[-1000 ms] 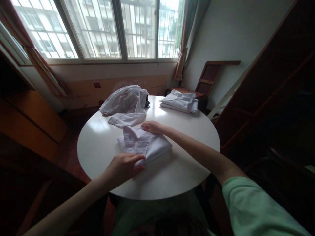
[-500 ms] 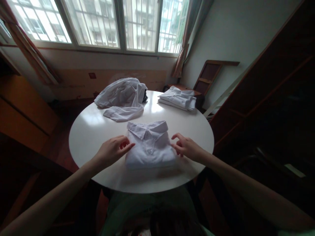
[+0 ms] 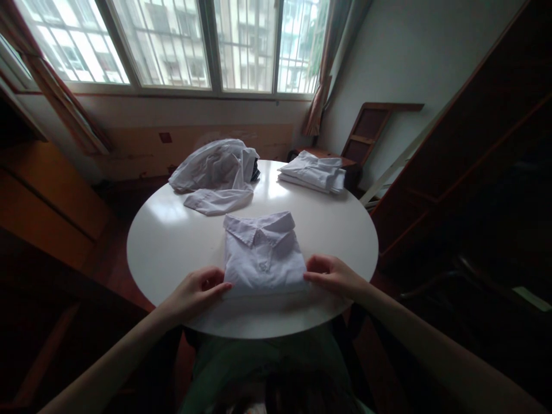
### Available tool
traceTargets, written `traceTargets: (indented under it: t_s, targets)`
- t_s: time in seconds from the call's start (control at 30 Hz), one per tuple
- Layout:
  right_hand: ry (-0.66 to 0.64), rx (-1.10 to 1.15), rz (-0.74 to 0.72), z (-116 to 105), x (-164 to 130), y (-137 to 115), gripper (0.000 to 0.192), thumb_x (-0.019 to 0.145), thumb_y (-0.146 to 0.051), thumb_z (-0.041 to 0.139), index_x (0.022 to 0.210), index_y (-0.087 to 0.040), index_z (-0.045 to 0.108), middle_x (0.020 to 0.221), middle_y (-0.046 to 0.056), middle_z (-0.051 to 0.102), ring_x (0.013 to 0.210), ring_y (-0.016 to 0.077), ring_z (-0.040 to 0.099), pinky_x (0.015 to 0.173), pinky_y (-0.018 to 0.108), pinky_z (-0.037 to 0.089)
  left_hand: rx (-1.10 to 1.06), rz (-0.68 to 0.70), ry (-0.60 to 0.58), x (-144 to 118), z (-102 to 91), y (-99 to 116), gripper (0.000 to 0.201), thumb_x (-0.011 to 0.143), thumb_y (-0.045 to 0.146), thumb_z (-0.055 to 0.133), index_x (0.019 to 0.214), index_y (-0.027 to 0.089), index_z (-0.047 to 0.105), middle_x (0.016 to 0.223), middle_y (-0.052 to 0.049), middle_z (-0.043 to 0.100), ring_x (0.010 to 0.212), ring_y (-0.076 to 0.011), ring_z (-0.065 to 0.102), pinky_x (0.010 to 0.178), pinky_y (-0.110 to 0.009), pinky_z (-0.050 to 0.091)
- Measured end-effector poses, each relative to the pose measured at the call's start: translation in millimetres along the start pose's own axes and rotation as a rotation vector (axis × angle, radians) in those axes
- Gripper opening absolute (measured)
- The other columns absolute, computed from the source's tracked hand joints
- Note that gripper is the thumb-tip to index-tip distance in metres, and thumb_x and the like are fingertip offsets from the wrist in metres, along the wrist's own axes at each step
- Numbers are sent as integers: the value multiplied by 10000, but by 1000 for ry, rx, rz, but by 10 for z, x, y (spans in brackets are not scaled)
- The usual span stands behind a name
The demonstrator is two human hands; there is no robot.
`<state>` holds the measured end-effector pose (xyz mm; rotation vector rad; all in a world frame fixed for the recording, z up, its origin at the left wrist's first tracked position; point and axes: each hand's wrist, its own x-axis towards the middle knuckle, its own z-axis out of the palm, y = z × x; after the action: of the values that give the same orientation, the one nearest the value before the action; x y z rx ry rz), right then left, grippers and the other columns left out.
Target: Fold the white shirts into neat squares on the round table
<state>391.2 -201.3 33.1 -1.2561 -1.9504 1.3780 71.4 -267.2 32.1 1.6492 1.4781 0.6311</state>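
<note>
Left hand (image 3: 196, 291): wearing no glove, ring or watch; fingers bare
Right hand (image 3: 334, 275): likewise wearing nothing; no band showing at the wrist
Forearms: showing no sleeves; bare along the whole visible length
Torso: wearing a pale green garment; showing dimly at the lower edge, in shadow

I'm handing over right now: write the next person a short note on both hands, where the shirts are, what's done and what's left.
Left hand and right hand: fingertips on the near corners of the folded shirt, which lies collar up on the round table.
Done: this shirt is folded; a folded stack sits at the far right.
Left: the crumpled shirts at the far left are unfolded.
</note>
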Motion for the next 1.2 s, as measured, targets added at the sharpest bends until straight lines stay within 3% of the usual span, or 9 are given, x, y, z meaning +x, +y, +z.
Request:
traceTargets:
  t_s: [0.17,0.3,0.5,0.67,0.77,0.97,1.2]
  targets:
    - [-151,31,26,-10,-23,22,370,701,-506,637,743,-143,583,655,-10,531,592,102,466,530,226,333,-27,35,-48,8,-29,-19,352,723,482,572,714,131,594,628,11,512,585,-112,438,519,-206,342]
    - [-112,-51,7,-1,-28,1,361,712,-506,604,658,-156,532,588,-28,455,544,93,410,498,223,296,-41,-7,72,-5,5,-15,360,691,494,601,617,146,549,529,33,458,513,-97,392,456,-194,294]
    - [-15,-207,-94,50,-44,-68,311,750,-463,562,647,-170,547,590,-16,472,556,104,406,510,229,302,-31,-3,264,-25,11,-15,365,675,508,618,590,158,564,490,39,452,473,-91,375,429,-190,280]
    - [-46,-111,-61,48,2,-67,350,746,-501,571,661,-161,565,588,-12,503,549,100,425,510,229,313,-172,-60,138,15,-42,51,409,677,555,587,658,147,591,536,16,528,499,-110,453,462,-204,339]
    - [-15,77,-25,31,97,-30,410,743,-562,543,687,-156,554,611,-5,530,537,93,450,500,223,332,-239,-61,150,98,-66,100,442,703,574,530,708,140,614,606,-13,582,570,-140,509,505,-222,379]
    - [8,185,136,-7,276,-29,452,674,-607,598,679,-163,512,515,-49,460,412,54,376,393,198,261,-331,-144,136,274,-77,101,428,640,551,593,720,130,595,526,25,506,469,-102,426,436,-208,304]
    - [18,217,126,16,272,-93,446,657,-594,627,684,-166,506,533,-55,453,428,50,379,408,201,270,-433,-167,116,299,-62,51,393,630,514,646,703,137,562,509,51,475,440,-78,403,432,-196,276]
